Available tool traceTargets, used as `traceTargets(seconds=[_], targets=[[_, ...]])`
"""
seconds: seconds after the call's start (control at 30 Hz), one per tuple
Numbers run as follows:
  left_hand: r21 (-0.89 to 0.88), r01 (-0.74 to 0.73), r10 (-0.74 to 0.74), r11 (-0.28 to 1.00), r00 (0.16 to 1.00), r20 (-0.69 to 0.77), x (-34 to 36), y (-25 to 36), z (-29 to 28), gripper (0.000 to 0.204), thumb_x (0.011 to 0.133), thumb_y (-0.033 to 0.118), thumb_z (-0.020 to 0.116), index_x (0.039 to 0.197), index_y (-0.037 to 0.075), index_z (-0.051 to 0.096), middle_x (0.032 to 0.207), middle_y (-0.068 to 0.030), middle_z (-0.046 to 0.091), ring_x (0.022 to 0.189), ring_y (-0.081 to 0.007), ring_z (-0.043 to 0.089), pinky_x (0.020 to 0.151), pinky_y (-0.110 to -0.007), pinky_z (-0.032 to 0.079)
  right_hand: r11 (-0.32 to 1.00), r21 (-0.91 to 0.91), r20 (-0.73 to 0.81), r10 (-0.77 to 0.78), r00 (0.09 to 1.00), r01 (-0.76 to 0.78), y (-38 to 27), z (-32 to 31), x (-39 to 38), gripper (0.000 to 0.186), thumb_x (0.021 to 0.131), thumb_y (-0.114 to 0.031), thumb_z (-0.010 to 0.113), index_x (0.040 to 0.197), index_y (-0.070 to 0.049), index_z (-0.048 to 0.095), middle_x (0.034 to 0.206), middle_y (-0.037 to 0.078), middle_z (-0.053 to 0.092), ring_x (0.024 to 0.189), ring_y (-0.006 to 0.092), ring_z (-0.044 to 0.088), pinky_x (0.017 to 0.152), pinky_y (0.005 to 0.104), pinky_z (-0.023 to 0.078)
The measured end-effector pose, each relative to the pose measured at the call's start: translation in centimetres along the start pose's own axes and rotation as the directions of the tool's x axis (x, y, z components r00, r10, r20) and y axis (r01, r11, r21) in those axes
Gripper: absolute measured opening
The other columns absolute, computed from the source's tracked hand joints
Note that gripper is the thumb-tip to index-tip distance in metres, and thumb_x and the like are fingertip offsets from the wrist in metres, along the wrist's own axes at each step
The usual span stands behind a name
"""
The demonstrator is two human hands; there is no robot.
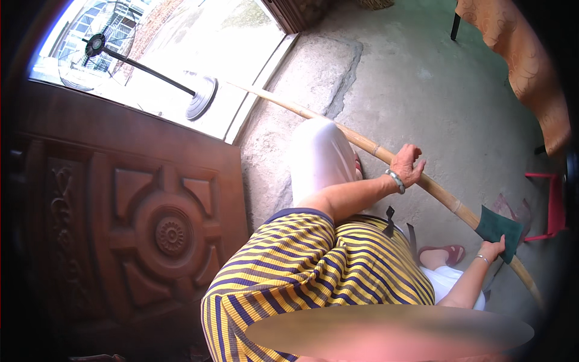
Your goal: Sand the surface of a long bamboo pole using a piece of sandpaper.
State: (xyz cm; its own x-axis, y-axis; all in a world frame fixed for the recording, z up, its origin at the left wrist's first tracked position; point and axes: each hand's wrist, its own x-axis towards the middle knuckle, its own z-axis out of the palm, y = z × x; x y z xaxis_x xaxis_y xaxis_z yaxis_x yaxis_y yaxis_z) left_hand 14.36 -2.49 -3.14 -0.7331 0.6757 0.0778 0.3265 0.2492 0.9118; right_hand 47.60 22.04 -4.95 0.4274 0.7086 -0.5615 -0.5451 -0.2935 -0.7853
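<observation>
Wiping seems in hand: the green cloth point(497, 226) is held against the bamboo pole point(443, 196) by the right grip point(493, 248); beneath the left grip point(408, 165), whose closure cannot be told, the pole is seen. Even stroking is probably needed next.

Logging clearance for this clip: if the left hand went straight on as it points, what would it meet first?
Beyond the bamboo pole under it, the left hand would probably meet the orange patterned cloth first, across the grey floor; depth is unclear here.
</observation>
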Motion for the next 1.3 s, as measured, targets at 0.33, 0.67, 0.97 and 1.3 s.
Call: traceTargets(seconds=[0.33, 0.67, 0.97, 1.3], targets=[[-0.933, 0.298, -0.796, -0.200, 0.506, 0.332, 2.8, -4.6, -0.6, 0.050, 0.077, 0.035, 0.069, 0.111, 0.011, 0.043, 0.110, -0.0173, 0.049, 0.101, -0.0358, 0.053, 0.089, -0.055, 0.044, 0.994, 0.112, 0.174, -0.027, 0.984, 0.008, 0.0, 1.8, -4.1, 0.032, 0.083, -0.018, 0.057, 0.114, -0.007, 0.058, 0.114, 0.009, 0.060, 0.103, 0.0302, 0.057, 0.092, 0.0477, 0.043], [-0.945, 0.268, -0.865, -0.189, 0.410, 0.289, 3.8, -4.1, 0.7, 0.015, 0.069, 0.023, 0.055, 0.066, 0.013, 0.044, 0.056, -0.0015, 0.047, 0.051, -0.0212, 0.050, 0.064, -0.043, 0.050, 0.974, 0.191, 0.292, 0.066, 0.954, -0.126, 5.9, 1.9, -10.2, 0.034, 0.081, -0.012, 0.063, 0.114, -0.005, 0.055, 0.109, 0.007, 0.060, 0.097, 0.0246, 0.059, 0.087, 0.0408, 0.049], [-0.908, 0.362, -0.875, -0.209, 0.345, 0.339, 3.5, -3.7, -0.3, 0.019, 0.068, 0.022, 0.057, 0.074, 0.007, 0.046, 0.063, -0.0057, 0.049, 0.059, -0.0247, 0.054, 0.066, -0.043, 0.051, 0.984, 0.164, 0.059, 0.058, 0.997, -0.067, 6.3, 2.8, -9.8, 0.045, 0.070, 0.004, 0.065, 0.113, 0.001, 0.053, 0.107, 0.013, 0.060, 0.095, 0.0294, 0.061, 0.082, 0.0460, 0.052], [-0.949, 0.289, -0.900, -0.126, 0.369, 0.232, 3.3, -4.0, 1.0, 0.024, 0.070, 0.027, 0.058, 0.077, 0.007, 0.046, 0.065, -0.0052, 0.049, 0.059, -0.0252, 0.055, 0.067, -0.044, 0.052, 0.954, 0.257, 0.289, 0.079, 0.954, -0.157, 13.6, 3.7, -14.8, 0.052, 0.076, -0.001, 0.066, 0.124, -0.010, 0.049, 0.119, 0.005, 0.055, 0.109, 0.0237, 0.053, 0.094, 0.0434, 0.045]])
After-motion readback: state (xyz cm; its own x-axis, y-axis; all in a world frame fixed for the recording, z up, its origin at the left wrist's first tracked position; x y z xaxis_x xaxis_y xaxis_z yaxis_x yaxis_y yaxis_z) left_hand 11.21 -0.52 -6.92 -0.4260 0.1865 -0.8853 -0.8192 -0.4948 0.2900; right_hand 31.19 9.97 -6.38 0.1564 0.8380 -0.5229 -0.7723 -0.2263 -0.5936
